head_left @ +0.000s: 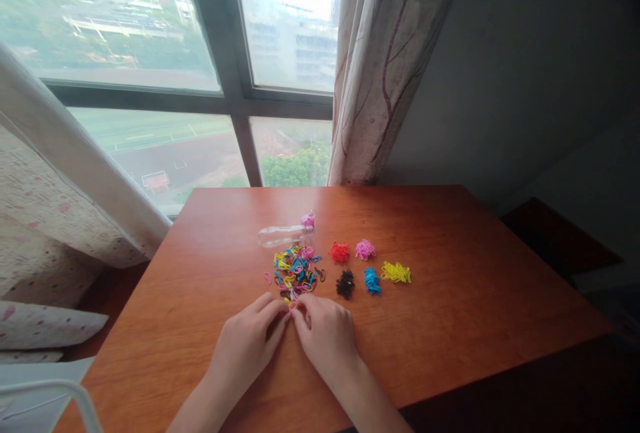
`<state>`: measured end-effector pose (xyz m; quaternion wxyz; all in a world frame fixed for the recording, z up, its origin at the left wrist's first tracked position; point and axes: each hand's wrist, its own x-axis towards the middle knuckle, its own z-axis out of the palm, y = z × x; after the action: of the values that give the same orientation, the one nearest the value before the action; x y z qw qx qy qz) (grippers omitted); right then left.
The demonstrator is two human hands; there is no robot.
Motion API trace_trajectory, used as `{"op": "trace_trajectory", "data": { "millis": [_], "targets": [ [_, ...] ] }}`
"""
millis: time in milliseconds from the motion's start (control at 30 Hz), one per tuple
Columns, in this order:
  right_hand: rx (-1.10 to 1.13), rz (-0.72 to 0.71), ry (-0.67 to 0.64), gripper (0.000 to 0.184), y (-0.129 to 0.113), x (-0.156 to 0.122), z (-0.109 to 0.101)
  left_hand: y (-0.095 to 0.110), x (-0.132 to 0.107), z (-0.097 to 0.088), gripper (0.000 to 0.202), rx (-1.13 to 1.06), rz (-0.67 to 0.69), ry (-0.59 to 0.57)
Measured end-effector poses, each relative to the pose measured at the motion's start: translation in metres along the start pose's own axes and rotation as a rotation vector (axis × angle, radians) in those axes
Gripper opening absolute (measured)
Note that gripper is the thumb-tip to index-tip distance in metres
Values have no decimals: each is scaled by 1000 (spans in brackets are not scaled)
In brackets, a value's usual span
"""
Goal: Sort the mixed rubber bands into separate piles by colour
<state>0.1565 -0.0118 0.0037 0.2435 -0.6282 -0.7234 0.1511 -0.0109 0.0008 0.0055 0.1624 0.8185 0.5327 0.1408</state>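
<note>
My left hand (255, 326) and my right hand (325, 330) meet at the near edge of a mixed heap of small coloured rubber bands (296, 270). Thumb and forefinger of each hand are pinched together, tips nearly touching. A small pink rubber band (294, 304) shows between the fingertips, with a bit of yellow beside it. Sorted by colour, separate piles lie right of the heap: red bands (339, 252), pink bands (365, 250), black bands (345, 284), blue bands (372, 281) and yellow bands (397, 273).
Behind the heap a clear plastic bottle (283, 236) lies on its side, its pink cap (308, 220) pointing right. Everything rests on a brown wooden table (450, 326). A window (235, 106) with curtains (380, 73) stands beyond. A white curved bar (75, 390) is at lower left.
</note>
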Motion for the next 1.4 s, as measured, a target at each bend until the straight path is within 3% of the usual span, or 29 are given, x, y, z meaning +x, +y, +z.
{"op": "trace_trajectory", "data": {
  "millis": [433, 733, 1033, 1233, 1400],
  "targets": [
    [39, 11, 47, 9, 7, -5, -1, -2, 0, -2, 22, -41, 11, 1],
    [39, -22, -20, 3, 5, -13, -5, -3, 0, 0, 21, -48, 24, 5],
    [83, -96, -47, 11, -1, -17, -9, -3, -1, 1, 21, -32, 35, 13],
    [67, -118, -64, 27, 1, -18, -10, -4, 0, 1, 22, -17, 37, 11],
    [33, -114, -84, 18, 5, -17, -12, -3, -1, 1, 22, -15, 41, 13]
  ]
}}
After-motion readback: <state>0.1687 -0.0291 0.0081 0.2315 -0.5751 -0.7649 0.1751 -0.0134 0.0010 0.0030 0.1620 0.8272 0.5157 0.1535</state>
